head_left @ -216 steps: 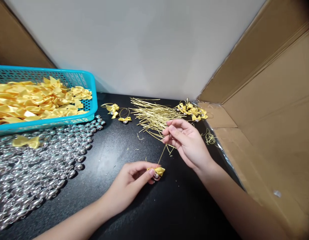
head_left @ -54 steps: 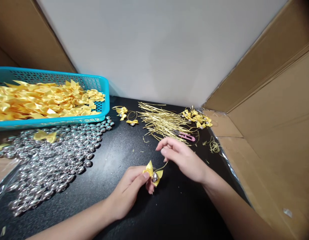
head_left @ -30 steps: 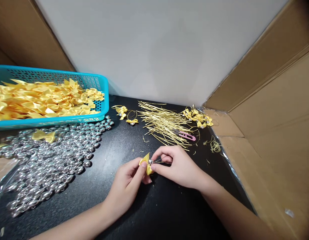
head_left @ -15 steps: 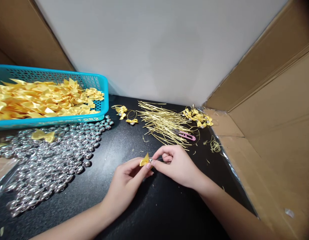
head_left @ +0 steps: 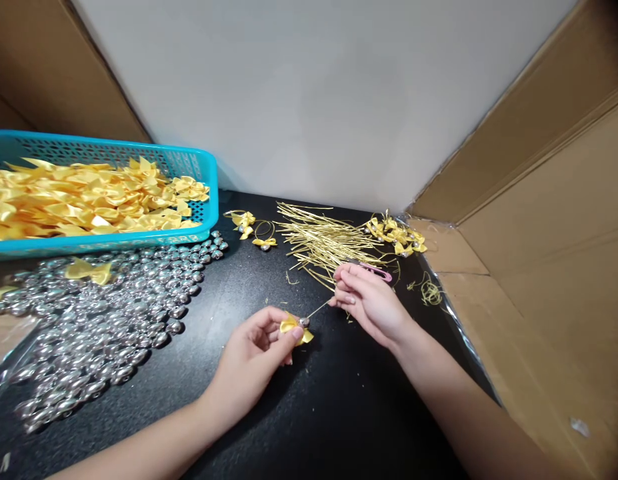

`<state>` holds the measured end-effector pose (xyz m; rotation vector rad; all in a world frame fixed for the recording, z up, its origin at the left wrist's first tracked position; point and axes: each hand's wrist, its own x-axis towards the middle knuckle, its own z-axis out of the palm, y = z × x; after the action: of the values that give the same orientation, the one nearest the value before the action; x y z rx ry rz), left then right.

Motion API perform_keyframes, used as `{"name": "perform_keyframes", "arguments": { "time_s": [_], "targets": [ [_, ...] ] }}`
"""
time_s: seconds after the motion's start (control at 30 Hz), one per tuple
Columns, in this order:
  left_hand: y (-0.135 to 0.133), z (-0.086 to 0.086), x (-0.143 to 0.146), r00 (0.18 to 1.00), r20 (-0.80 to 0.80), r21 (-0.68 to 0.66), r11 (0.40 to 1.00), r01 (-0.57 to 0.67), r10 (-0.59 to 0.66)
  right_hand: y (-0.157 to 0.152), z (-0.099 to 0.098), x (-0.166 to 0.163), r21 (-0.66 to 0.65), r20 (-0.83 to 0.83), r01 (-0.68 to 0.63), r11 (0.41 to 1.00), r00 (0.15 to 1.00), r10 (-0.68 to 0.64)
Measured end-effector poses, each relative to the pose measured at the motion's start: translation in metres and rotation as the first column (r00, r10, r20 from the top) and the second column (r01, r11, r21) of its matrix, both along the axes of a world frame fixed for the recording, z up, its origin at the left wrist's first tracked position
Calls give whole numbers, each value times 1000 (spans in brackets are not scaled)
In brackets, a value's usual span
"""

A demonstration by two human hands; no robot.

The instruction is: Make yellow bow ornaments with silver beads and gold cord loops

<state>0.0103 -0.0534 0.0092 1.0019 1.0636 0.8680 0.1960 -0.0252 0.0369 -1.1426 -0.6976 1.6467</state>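
Between the thumb and fingers of my left hand is a yellow ribbon bow with a silver bead against it. A thin gold cord runs taut from the bead up to my right hand, whose fingers are closed on its end. Just beyond my right hand lie a pile of cut gold cords and small pink-handled thread snips, partly covered by the hand.
A blue basket of yellow bows stands at the back left. Silver beads spread before it, with a loose bow on top. Finished bow loops lie at the back right, near tangled cord. Cardboard walls the right side.
My right hand has moved away from the bow, up and to the right, drawing the cord out straight. My left hand stays nearly in place, and the bow has turned in it.
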Motion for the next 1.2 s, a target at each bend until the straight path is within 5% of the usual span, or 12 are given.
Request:
{"name": "perform_keyframes", "arguments": {
  "time_s": [0.23,0.6,1.0,1.2],
  "targets": [
    [-1,-5,-3,1000,-7,8,1000,14,-14,2,-6,3,-70,-103,-51,996,994,44],
    [-2,-7,-4,997,25,-25,997,73,-72,1,3,11,-1,42,-200,980,979,199],
    [-9,-8,-8,942,26,75,941,331,-333,6,-5,11,44,-3,-88,995,996,89],
    [-10,-9,-9,931,-18,128,922,365,-366,7,-12,9,-9,-57,-86,996,995,85]
  ]
}}
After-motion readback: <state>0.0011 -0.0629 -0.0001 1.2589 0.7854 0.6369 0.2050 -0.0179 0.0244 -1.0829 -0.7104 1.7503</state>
